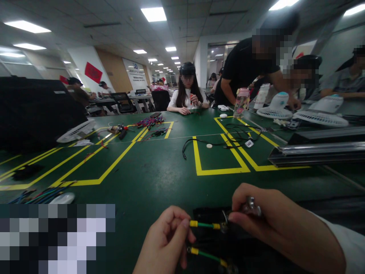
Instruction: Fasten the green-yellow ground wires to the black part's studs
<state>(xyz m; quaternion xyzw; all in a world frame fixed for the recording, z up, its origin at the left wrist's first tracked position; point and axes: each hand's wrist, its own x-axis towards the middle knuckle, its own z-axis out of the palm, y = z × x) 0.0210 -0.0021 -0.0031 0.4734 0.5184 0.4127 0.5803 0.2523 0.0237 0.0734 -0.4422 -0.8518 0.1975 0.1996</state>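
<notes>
The green table (159,171), taped in yellow, stretches off at twelve o'clock. At six o'clock the right hand (282,224) pinches a small metal tool (251,207) against a green wire (205,225), the left hand (168,238) gripping its yellow-sleeved end. A second wire (207,255), just below, looks unworked, so I'd judge the job midway.

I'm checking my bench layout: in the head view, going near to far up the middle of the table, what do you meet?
Right hand gripping a green wire → black cable → pink-lidded bottle.
</notes>
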